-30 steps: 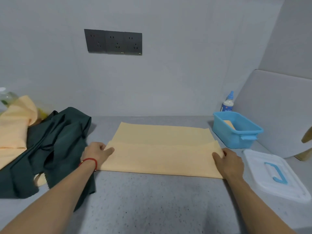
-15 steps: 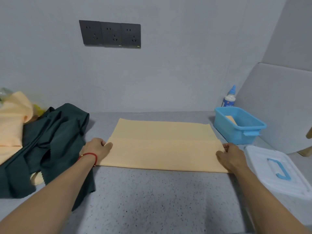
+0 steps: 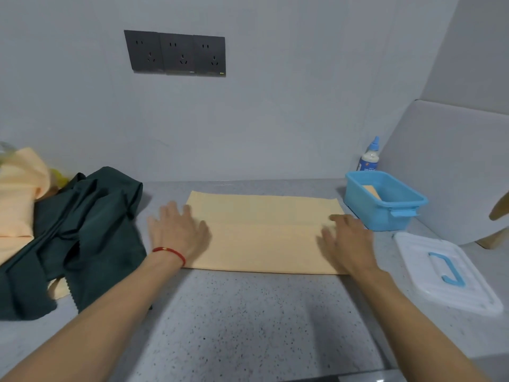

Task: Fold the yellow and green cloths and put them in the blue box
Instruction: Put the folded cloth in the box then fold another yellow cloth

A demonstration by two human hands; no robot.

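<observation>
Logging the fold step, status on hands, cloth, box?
Left hand and right hand flat, fingers spread, on the half-folded yellow cloth. Crumpled dark green cloth unfolded, left. Open blue plastic box right, unobstructed.

Two yellow cloths (image 3: 264, 232), one green cloth (image 3: 82, 235)

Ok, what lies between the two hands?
Head view: only the half-folded yellow cloth spans between the left hand and right hand; both rest flat on it.
</observation>
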